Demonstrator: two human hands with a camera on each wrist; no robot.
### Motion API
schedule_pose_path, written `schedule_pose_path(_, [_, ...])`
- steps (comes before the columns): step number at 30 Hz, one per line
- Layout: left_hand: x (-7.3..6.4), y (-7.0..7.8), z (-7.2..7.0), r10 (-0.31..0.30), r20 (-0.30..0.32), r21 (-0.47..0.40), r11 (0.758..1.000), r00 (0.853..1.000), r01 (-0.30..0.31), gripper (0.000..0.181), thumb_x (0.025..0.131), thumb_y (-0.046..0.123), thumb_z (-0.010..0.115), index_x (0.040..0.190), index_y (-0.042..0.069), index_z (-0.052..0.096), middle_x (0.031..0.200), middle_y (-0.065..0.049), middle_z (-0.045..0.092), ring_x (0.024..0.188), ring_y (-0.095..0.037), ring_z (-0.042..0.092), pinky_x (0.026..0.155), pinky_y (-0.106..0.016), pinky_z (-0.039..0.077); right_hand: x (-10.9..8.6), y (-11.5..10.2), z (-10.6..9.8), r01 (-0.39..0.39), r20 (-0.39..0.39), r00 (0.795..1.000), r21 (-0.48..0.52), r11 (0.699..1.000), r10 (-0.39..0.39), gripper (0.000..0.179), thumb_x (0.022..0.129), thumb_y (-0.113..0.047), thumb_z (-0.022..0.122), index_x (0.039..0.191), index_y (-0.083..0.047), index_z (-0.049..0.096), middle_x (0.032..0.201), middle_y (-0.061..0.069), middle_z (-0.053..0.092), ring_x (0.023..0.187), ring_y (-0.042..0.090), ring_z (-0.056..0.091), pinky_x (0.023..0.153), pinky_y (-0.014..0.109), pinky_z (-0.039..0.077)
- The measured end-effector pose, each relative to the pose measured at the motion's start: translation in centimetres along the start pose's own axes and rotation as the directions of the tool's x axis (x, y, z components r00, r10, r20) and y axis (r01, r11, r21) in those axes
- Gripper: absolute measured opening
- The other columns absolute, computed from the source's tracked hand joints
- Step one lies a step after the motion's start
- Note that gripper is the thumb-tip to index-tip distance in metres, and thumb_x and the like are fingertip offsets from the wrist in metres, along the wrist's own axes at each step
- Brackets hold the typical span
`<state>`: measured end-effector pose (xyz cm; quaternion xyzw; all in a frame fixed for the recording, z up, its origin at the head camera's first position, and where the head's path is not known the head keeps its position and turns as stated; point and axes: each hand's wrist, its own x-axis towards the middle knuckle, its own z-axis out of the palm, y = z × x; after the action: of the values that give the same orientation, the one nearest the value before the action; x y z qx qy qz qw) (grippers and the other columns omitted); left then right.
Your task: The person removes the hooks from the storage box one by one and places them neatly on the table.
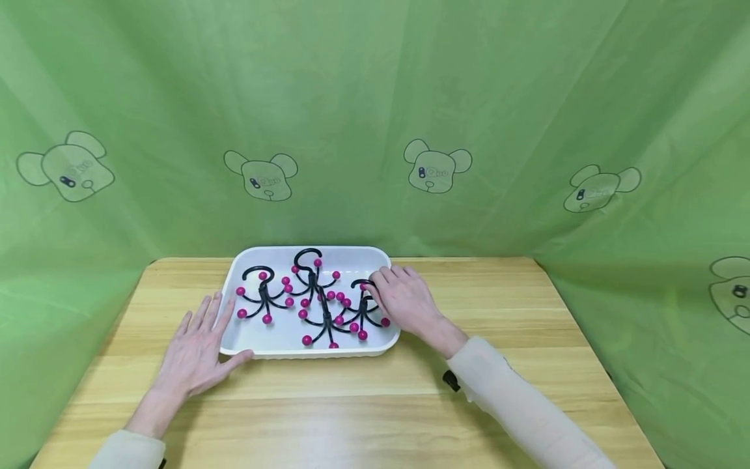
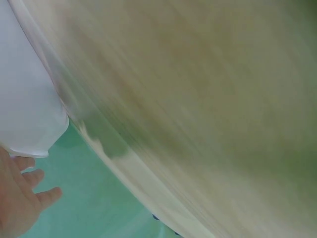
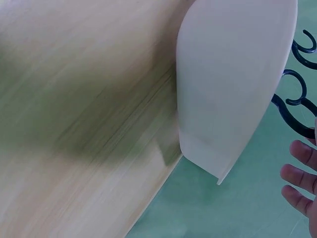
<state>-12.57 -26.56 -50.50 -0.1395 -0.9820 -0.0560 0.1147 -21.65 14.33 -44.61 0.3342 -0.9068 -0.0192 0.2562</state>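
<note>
A white tray [image 1: 263,335] on the wooden table holds several black multi-prong hanging hooks with pink ball tips. One hook [image 1: 263,293] lies at the left, others overlap around the middle hook [image 1: 312,277], and another hook [image 1: 363,306] is at the right. My left hand [image 1: 196,355] is spread flat against the tray's left side, its thumb by the front left corner. My right hand [image 1: 407,299] reaches over the right rim and grips the right hook by its curved top, partly hiding it. Black curved tops [image 3: 297,106] rise past the rim beside my right fingers [image 3: 297,173].
A light wooden table [image 1: 328,417] lies under the tray. Green curtain [image 1: 351,98] printed with cartoon bear heads hangs behind and on both sides. The tray's far rim stands near the table's back edge.
</note>
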Motion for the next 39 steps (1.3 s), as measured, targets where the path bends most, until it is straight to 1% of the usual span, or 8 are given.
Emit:
schedule_pose_path(6, [0.0,0.0,0.0,0.001,0.001,-0.003,1.0,1.0,-0.001,0.109,0.091,0.078,0.058,0.167,0.006,0.027,0.17,-0.029,0.029,0.156,-0.05,0.034,0.126,-0.069,0.03,0.5,0.5,-1.0,-0.018,0.009,1.0,-0.003,1.0,0.018,0.023,0.109,-0.032,0.054,0.105,-0.013,0.065,0.098,0.005,0.073,0.092,0.024,0.069,0.082,0.038,0.058])
schedule_pose_path(10, [0.0,0.0,0.0,0.003,-0.007,0.0,1.0,1.0,-0.003,0.109,0.09,0.078,0.058,0.167,0.006,0.027,0.17,-0.029,0.03,0.156,-0.05,0.034,0.126,-0.069,0.031,0.9,0.9,-1.8,-0.025,-0.008,1.0,0.006,1.0,0.025,0.024,0.109,-0.033,0.054,0.108,-0.011,0.065,0.104,0.008,0.075,0.096,0.026,0.07,0.084,0.04,0.059])
schedule_pose_path(16, [0.1,0.0,0.0,0.002,-0.005,-0.004,1.0,1.0,-0.002,0.109,0.09,0.077,0.058,0.167,0.007,0.025,0.17,-0.029,0.029,0.156,-0.05,0.033,0.126,-0.069,0.03,1.5,1.9,-3.1,-0.04,-0.041,0.998,0.012,0.999,0.041,0.026,0.108,-0.033,0.054,0.11,-0.01,0.066,0.102,0.008,0.075,0.096,0.028,0.071,0.083,0.04,0.06])
schedule_pose_path(20, [-0.1,0.0,0.1,0.002,-0.008,0.0,1.0,1.0,-0.002,0.11,0.09,0.077,0.059,0.168,0.007,0.025,0.17,-0.029,0.03,0.156,-0.051,0.034,0.126,-0.069,0.03,1.6,2.6,-4.1,-0.056,-0.087,0.995,0.008,0.998,0.057,0.025,0.108,-0.032,0.055,0.108,-0.01,0.066,0.1,0.008,0.076,0.094,0.028,0.072,0.082,0.039,0.06])
schedule_pose_path(24, [-0.1,0.0,0.1,0.002,-0.017,0.005,1.0,1.0,-0.002,0.11,0.09,0.078,0.059,0.168,0.008,0.025,0.17,-0.029,0.031,0.155,-0.05,0.035,0.125,-0.069,0.032,1.6,3.7,-5.0,-0.07,-0.124,0.99,0.004,0.998,0.07,0.026,0.108,-0.032,0.054,0.107,-0.009,0.066,0.1,0.008,0.076,0.093,0.028,0.071,0.08,0.038,0.06])
schedule_pose_path(27, [-0.2,-0.1,0.1,0.0,-0.019,0.008,1.0,1.0,0.0,0.11,0.09,0.078,0.059,0.168,0.008,0.025,0.17,-0.029,0.031,0.155,-0.05,0.035,0.125,-0.069,0.032,1.5,4.7,-5.5,-0.083,-0.132,0.988,-0.002,0.997,0.082,0.025,0.108,-0.032,0.055,0.108,-0.009,0.066,0.101,0.009,0.076,0.093,0.029,0.071,0.079,0.039,0.06])
schedule_pose_path(32, [-0.2,-0.1,0.0,-0.005,-0.005,0.008,1.0,1.0,0.005,0.11,0.09,0.078,0.059,0.168,0.009,0.024,0.171,-0.029,0.03,0.156,-0.05,0.034,0.126,-0.069,0.031,0.8,6.4,-6.3,-0.114,-0.113,0.987,0.008,0.993,0.114,0.023,0.106,-0.03,0.059,0.111,-0.009,0.066,0.103,0.011,0.076,0.096,0.031,0.071,0.08,0.041,0.06])
schedule_pose_path(39, [0.0,0.0,-0.1,-0.008,0.021,0.003,1.0,1.0,0.008,0.109,0.091,0.077,0.058,0.168,0.008,0.023,0.171,-0.029,0.027,0.156,-0.051,0.032,0.127,-0.07,0.029,-0.5,8.4,-6.6,-0.151,-0.081,0.985,0.013,0.988,0.151,0.027,0.108,-0.032,0.056,0.112,-0.008,0.066,0.106,0.012,0.076,0.098,0.034,0.071,0.083,0.044,0.059])
